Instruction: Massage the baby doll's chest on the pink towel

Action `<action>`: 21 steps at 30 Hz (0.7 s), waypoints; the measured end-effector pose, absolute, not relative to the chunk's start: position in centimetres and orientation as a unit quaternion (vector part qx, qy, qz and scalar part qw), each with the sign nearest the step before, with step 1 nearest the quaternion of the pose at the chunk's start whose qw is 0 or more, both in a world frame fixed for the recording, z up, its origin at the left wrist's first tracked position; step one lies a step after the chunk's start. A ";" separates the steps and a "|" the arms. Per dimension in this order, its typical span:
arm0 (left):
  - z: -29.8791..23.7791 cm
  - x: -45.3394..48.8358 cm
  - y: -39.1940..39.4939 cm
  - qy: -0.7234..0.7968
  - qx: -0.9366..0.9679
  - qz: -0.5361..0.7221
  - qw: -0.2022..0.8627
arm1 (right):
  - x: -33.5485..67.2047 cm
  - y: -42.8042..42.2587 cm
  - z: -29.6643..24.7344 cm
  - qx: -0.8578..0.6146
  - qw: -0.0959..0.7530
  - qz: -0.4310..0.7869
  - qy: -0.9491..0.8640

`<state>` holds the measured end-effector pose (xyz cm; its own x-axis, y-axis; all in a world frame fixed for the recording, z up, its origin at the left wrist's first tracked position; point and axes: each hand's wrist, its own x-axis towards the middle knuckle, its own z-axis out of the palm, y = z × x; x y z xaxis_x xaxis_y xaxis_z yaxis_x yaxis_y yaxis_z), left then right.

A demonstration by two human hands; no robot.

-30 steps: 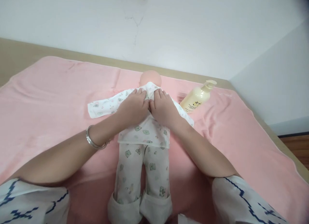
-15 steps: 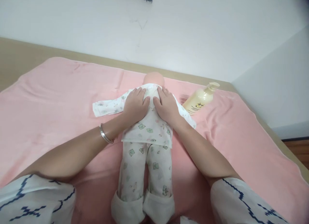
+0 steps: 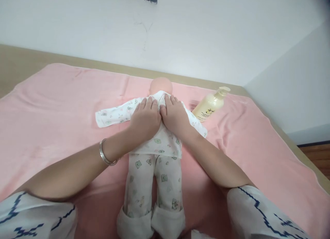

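Observation:
A baby doll (image 3: 160,85) lies on a pink blanket (image 3: 51,105), head away from me. It wears a white printed top (image 3: 165,144) and matching trousers (image 3: 152,184) with rolled cuffs. My left hand (image 3: 145,118) and my right hand (image 3: 174,117) lie flat side by side on the doll's upper body, thumbs touching, fingers stretched toward the neck. A silver bangle (image 3: 105,155) circles my left wrist. One sleeve (image 3: 113,113) of the top lies out to the left.
A cream pump bottle (image 3: 212,103) lies on its side on the blanket, just right of the doll. A tan bed edge (image 3: 77,62) runs along the white wall behind. The blanket's right edge drops off toward a wooden floor (image 3: 317,156).
My hands were together a second ago, spread apart across the doll's chest half a second ago, and have come back together at the middle, thumbs touching.

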<state>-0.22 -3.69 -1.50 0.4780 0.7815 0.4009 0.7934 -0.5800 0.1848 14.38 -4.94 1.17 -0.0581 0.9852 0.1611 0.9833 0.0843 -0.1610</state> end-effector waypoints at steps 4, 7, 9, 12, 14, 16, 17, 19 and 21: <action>-1.6 -0.7 -1.4 -0.452 -0.869 -0.203 0.012 | 12.4 -8.3 0.5 -0.662 0.139 -0.044 -0.735; -1.8 -1.0 -0.3 -0.485 -0.849 -0.210 -0.014 | 12.0 -8.7 -0.2 -0.638 0.171 -0.024 -0.751; -1.7 -0.8 -1.1 -0.485 -0.848 -0.214 0.003 | 12.7 -7.3 -0.4 -0.640 0.196 0.008 -0.743; -1.0 -0.4 -3.6 -0.496 -0.845 -0.196 0.038 | 14.6 -4.2 -0.4 -0.660 0.218 0.057 -0.716; -0.3 -0.4 -4.8 -0.500 -0.846 -0.178 0.045 | 15.5 -2.9 -0.1 -0.665 0.204 0.072 -0.714; 0.1 -0.6 -4.7 -0.478 -0.861 -0.169 0.036 | 15.6 -2.9 0.1 -0.665 0.173 0.064 -0.724; 0.3 -0.8 -4.1 -0.464 -0.870 -0.165 0.025 | 15.4 -3.4 0.2 -0.664 0.156 0.052 -0.729; 0.3 -1.2 -2.2 -0.462 -0.871 -0.167 -0.018 | 14.5 -5.2 0.4 -0.662 0.130 0.017 -0.738; 0.1 -1.4 -0.4 -0.490 -0.849 -0.177 -0.089 | 13.5 -7.1 0.6 -0.655 0.113 -0.021 -0.747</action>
<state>-1.42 -0.36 0.09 0.4567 0.8636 0.2137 0.8007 -0.5037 0.3244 13.46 -7.10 0.57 -0.1176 0.9736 0.1959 0.9829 0.1423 -0.1172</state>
